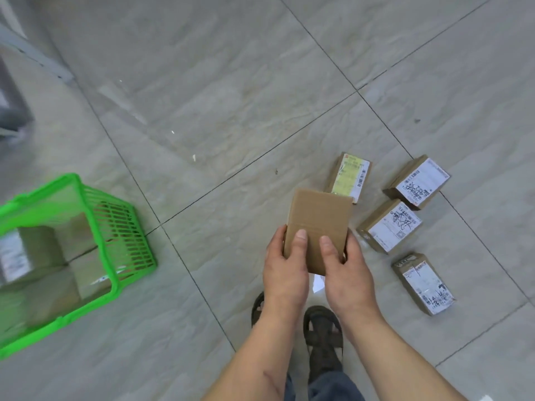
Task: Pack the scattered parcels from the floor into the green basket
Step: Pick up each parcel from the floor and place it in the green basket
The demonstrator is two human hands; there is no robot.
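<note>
A plain brown cardboard parcel (318,218) is held above the floor in both hands, its blank side up. My left hand (285,267) grips its lower left edge and my right hand (346,273) its lower right edge, thumbs on top. The green basket (113,227) stands on the floor at the left, blurred, with several brown parcels inside. On the floor to the right lie a parcel with a yellow label (350,176), a white-labelled parcel (418,182), another (389,225) and one more (424,283) nearest me.
My sandalled feet (322,334) stand on grey floor tiles directly below the hands. A grey metal frame leg (34,56) and a dark object (11,111) sit at the far left edge. A small white scrap (318,283) lies under the held parcel.
</note>
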